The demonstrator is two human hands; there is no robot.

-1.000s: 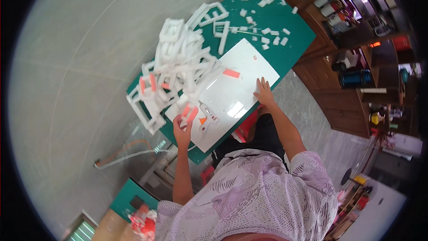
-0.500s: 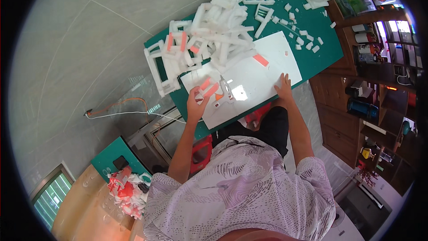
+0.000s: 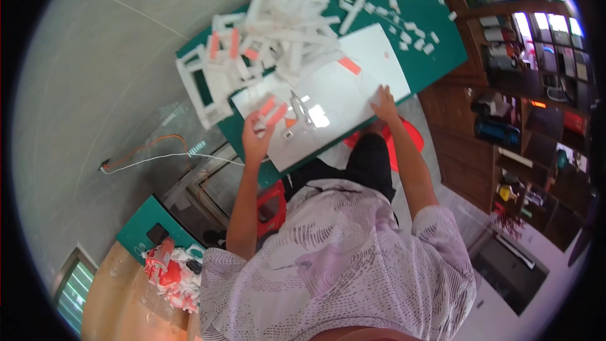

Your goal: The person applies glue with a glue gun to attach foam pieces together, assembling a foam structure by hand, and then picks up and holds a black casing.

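Note:
My left hand (image 3: 255,136) is closed on a small white foam frame with pink strips (image 3: 273,110), held over the left part of a white board (image 3: 366,97). A glue gun (image 3: 301,112) with an orange part lies on the board, just right of the held frame. At the board's front right edge, my right hand (image 3: 384,108) rests with fingers stretched out and holds nothing. A loose pink strip (image 3: 349,65) lies farther back on the board.
White foam frames (image 3: 290,31) are heaped at the back left of the green table (image 3: 442,66). Small foam bits (image 3: 419,44) lie scattered at the back right. A white cable (image 3: 158,161) runs at the left, and red stools (image 3: 407,142) stand below the table.
The whole view has shifted, so the table and hands appear higher and farther left. More of a red stool shows under the right arm. Both hands keep about the same places over the board.

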